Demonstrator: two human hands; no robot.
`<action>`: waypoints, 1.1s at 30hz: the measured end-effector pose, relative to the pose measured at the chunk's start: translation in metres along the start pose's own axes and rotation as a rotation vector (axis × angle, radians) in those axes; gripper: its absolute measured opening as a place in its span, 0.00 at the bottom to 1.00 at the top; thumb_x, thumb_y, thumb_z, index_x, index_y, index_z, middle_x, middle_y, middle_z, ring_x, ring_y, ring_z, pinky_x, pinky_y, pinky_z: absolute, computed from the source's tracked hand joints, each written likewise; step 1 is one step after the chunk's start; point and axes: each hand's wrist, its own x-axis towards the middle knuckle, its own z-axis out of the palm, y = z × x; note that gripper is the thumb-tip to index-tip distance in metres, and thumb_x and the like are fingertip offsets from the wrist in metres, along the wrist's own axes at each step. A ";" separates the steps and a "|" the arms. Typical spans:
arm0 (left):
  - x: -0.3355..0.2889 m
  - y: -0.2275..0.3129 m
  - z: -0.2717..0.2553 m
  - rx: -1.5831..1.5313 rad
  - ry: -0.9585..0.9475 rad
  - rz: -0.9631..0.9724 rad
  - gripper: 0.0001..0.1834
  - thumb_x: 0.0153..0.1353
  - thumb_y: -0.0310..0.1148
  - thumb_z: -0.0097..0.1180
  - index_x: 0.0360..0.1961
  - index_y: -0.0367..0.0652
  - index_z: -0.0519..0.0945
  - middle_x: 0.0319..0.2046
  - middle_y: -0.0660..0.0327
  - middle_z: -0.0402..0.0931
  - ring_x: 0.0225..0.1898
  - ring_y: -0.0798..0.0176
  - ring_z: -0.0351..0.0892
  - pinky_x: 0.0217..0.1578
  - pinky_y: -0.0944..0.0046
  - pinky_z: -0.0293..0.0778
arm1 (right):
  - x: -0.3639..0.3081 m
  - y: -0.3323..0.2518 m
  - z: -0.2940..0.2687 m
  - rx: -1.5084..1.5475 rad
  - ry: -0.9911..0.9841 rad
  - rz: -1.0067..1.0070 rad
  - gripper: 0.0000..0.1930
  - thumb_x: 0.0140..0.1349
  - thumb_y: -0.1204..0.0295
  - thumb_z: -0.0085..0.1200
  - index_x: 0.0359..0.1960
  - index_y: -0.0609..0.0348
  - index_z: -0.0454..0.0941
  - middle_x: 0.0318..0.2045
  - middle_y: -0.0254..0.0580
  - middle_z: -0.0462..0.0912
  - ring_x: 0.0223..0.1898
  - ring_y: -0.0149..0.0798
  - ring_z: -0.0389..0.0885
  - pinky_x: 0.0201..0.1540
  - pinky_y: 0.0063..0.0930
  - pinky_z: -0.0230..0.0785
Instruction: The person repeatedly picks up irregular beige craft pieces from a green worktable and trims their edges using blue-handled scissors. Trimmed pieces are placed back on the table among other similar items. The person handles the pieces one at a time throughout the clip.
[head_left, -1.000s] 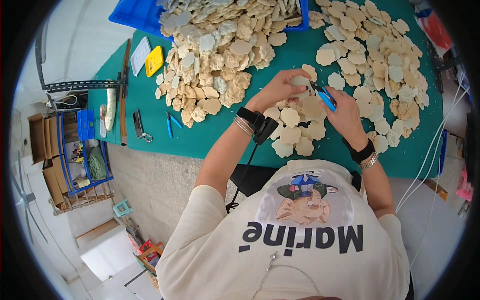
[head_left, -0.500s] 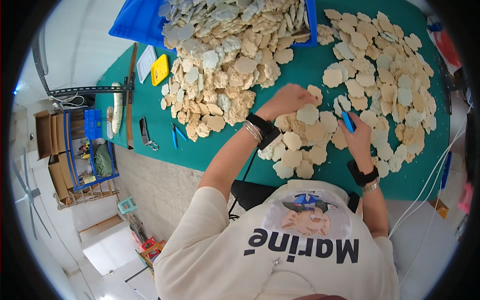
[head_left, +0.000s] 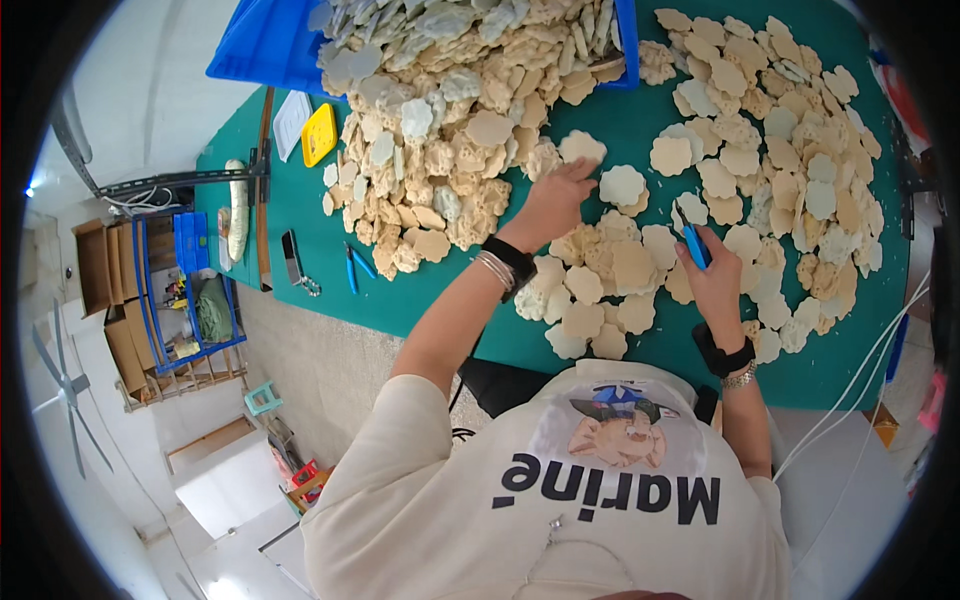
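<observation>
My left hand [head_left: 553, 207] reaches over the right edge of a large heap of flat, scalloped pieces [head_left: 430, 190]. Its fingers are stretched out, and the tips are at a cream scalloped piece [head_left: 582, 147]. In my right hand [head_left: 715, 275] is a pair of blue-handled nippers [head_left: 695, 246], jaws pointing away from me, beside a small pale piece [head_left: 692, 209]. Between the hands lies a pale greenish piece [head_left: 622, 186], partly over a cream one. Nearer to me, a smaller group of cream and pale pieces [head_left: 632, 268] overlaps on the green table.
A blue bin [head_left: 270, 50] spills pieces onto the green table [head_left: 400, 305]. Another broad heap [head_left: 790, 150] covers the right side. At left are a yellow tray [head_left: 319, 136], a white lid [head_left: 292, 125], a second pair of blue nippers [head_left: 356, 268] and a phone [head_left: 291, 257].
My left hand has moved left, from the middle group to the large heap's edge. A pale greenish piece now lies where that hand was. My right hand keeps the nippers in nearly the same place.
</observation>
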 end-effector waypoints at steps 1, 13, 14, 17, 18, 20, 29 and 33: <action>-0.009 0.001 -0.003 -0.147 0.079 0.003 0.15 0.55 0.21 0.57 0.45 0.39 0.83 0.57 0.56 0.77 0.60 0.51 0.74 0.55 0.56 0.75 | -0.001 -0.002 0.001 0.001 0.001 -0.008 0.17 0.60 0.66 0.63 0.47 0.62 0.80 0.23 0.47 0.80 0.19 0.36 0.72 0.26 0.29 0.66; 0.035 0.014 0.018 0.317 0.522 -0.573 0.27 0.45 0.51 0.73 0.29 0.35 0.81 0.34 0.50 0.72 0.44 0.47 0.69 0.47 0.51 0.64 | -0.018 -0.010 0.013 -0.022 -0.004 -0.111 0.18 0.59 0.68 0.63 0.49 0.63 0.79 0.26 0.52 0.80 0.23 0.42 0.76 0.30 0.31 0.70; 0.040 0.016 0.022 0.284 0.483 -0.617 0.27 0.45 0.51 0.73 0.31 0.36 0.80 0.34 0.51 0.71 0.45 0.47 0.69 0.48 0.51 0.64 | -0.019 -0.012 0.012 -0.021 0.010 -0.128 0.18 0.59 0.68 0.63 0.49 0.62 0.79 0.26 0.52 0.80 0.24 0.43 0.76 0.31 0.32 0.70; 0.050 0.020 0.029 0.168 0.567 -0.614 0.24 0.49 0.40 0.72 0.40 0.37 0.75 0.34 0.51 0.74 0.43 0.47 0.73 0.44 0.51 0.68 | -0.019 -0.015 0.008 -0.055 0.033 -0.139 0.19 0.59 0.68 0.63 0.50 0.62 0.78 0.28 0.52 0.81 0.26 0.45 0.79 0.32 0.33 0.71; 0.049 0.021 0.028 -0.017 0.588 -0.572 0.22 0.50 0.37 0.71 0.39 0.37 0.74 0.35 0.51 0.75 0.41 0.47 0.74 0.42 0.51 0.69 | -0.020 -0.016 0.009 -0.058 0.024 -0.098 0.19 0.59 0.69 0.63 0.50 0.62 0.78 0.29 0.51 0.82 0.26 0.45 0.79 0.32 0.34 0.71; 0.042 0.023 0.022 -0.392 0.565 -0.515 0.18 0.52 0.31 0.70 0.38 0.38 0.73 0.36 0.51 0.78 0.37 0.47 0.78 0.37 0.51 0.73 | -0.018 -0.018 0.005 -0.076 -0.012 -0.124 0.19 0.59 0.69 0.63 0.51 0.64 0.77 0.31 0.53 0.82 0.28 0.48 0.80 0.34 0.35 0.73; -0.060 0.055 -0.041 -1.416 0.093 -0.589 0.22 0.67 0.30 0.54 0.59 0.38 0.64 0.51 0.56 0.73 0.39 0.59 0.83 0.43 0.61 0.81 | -0.009 -0.034 0.004 -0.069 -0.024 -0.358 0.20 0.58 0.70 0.63 0.51 0.62 0.77 0.35 0.51 0.82 0.30 0.47 0.81 0.35 0.35 0.74; -0.104 0.078 -0.044 -1.767 0.023 -0.620 0.16 0.70 0.29 0.50 0.55 0.36 0.63 0.52 0.52 0.74 0.46 0.48 0.84 0.52 0.49 0.80 | -0.021 -0.046 0.011 -0.083 -0.140 -0.316 0.21 0.58 0.70 0.63 0.52 0.63 0.77 0.39 0.52 0.83 0.35 0.47 0.82 0.40 0.34 0.74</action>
